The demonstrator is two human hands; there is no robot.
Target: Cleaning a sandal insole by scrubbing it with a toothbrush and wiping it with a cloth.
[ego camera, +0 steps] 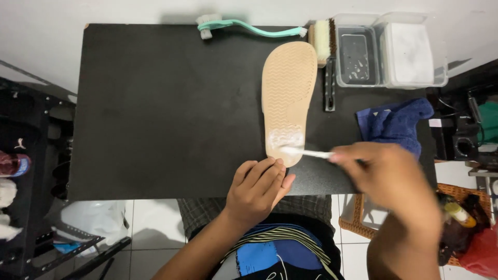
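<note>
A tan shoe sole [288,88] lies bottom-up on the black table [166,109], its heel end toward me and covered in white foam. My left hand [257,189] rests flat on the table edge, fingertips touching the heel end of the sole. My right hand [389,173], blurred by motion, grips a small white brush [306,152] whose head lies on the foamy heel.
At the table's back edge lie a teal-handled brush [244,27], a wooden-backed brush [322,40] and a black tool [330,88]. Two clear plastic containers [389,49] stand at the back right. A blue towel [397,124] lies right of the sole. A wicker basket [456,194] sits lower right.
</note>
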